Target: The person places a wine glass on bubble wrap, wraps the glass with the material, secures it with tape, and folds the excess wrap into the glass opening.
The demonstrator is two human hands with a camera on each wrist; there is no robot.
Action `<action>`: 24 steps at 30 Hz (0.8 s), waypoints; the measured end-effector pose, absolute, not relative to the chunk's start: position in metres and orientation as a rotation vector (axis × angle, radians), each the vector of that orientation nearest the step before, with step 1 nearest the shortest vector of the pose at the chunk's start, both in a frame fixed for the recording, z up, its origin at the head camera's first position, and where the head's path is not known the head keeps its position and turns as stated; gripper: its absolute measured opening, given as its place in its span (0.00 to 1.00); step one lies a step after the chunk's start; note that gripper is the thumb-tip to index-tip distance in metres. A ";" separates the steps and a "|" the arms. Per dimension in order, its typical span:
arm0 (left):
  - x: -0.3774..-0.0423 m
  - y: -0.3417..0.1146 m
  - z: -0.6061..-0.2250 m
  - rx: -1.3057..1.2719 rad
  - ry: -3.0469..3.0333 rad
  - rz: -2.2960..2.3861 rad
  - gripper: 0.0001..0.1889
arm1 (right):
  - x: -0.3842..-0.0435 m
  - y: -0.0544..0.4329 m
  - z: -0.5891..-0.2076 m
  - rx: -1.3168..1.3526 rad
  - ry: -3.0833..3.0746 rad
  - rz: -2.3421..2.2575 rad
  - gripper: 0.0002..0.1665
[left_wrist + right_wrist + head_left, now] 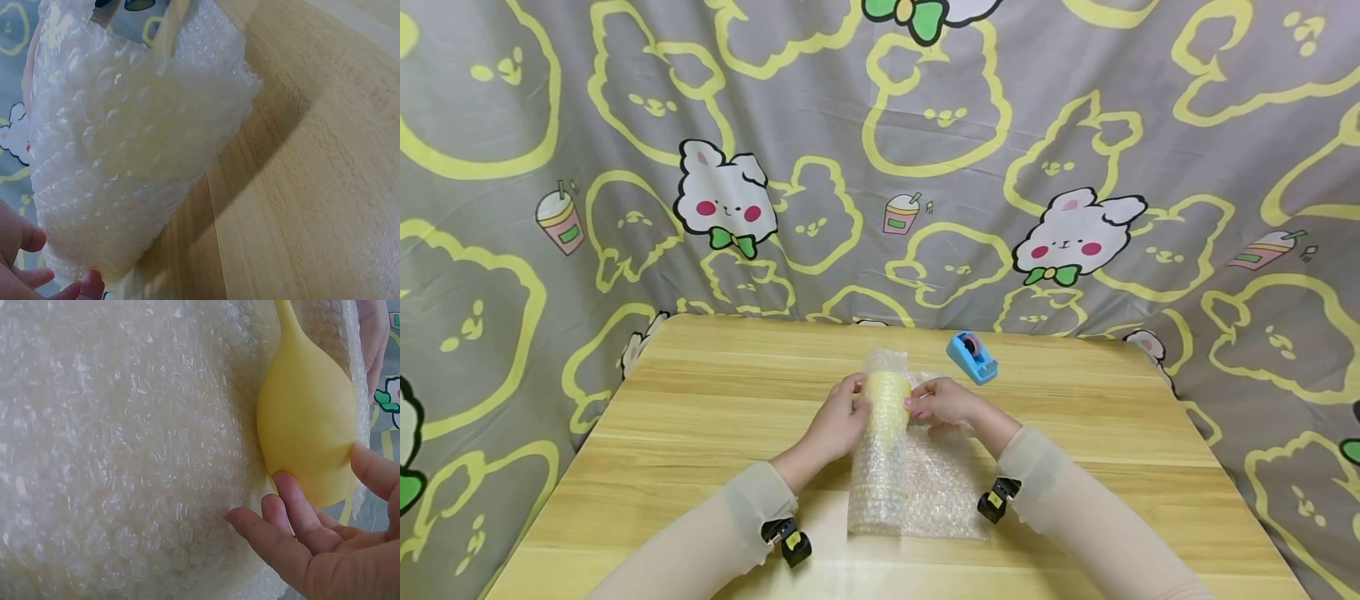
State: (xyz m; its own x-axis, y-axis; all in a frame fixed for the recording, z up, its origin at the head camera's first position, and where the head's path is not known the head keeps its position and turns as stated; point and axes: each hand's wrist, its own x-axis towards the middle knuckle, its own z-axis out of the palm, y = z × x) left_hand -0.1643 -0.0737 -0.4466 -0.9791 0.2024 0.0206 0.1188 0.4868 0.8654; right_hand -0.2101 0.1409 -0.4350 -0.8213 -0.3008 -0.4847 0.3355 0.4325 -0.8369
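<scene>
A yellow goblet (306, 412), with a rounded bowl narrowing into a thin stem, lies on a sheet of bubble wrap (137, 444). One side of the sheet is folded over it, so in the head view the yellow shows blurred through the wrap (880, 492). My left hand (842, 417) holds the folded wrap from the left, its fingers at the wrap's far end in the left wrist view. From the right, my right hand (947, 402) grips the goblet's wide end, thumb on one side and fingertips on the other. The foot of the goblet is not plainly visible.
A blue tape dispenser (972, 358) with a roll of tape stands beyond the right hand. All this is on a wooden table (715, 392). A grey patterned curtain (820, 100) hangs behind the table and along its sides.
</scene>
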 end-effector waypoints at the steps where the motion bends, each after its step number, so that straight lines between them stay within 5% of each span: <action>1: -0.164 -0.074 -0.447 0.272 2.626 1.537 0.25 | -0.210 0.141 -0.435 0.030 2.101 -1.418 0.25; 24: -0.163 -0.077 -0.448 0.263 2.525 1.609 0.28 | -0.209 0.142 -0.435 -0.001 2.046 -1.430 0.25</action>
State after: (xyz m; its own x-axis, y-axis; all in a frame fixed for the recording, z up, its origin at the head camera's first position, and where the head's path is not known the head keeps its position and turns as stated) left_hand -0.1631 -0.0767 -0.4476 -0.9756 0.2186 -0.0204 0.0739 0.4142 0.9072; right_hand -0.2095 0.1422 -0.4350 -0.7987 -0.3453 -0.4928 0.3443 0.4094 -0.8449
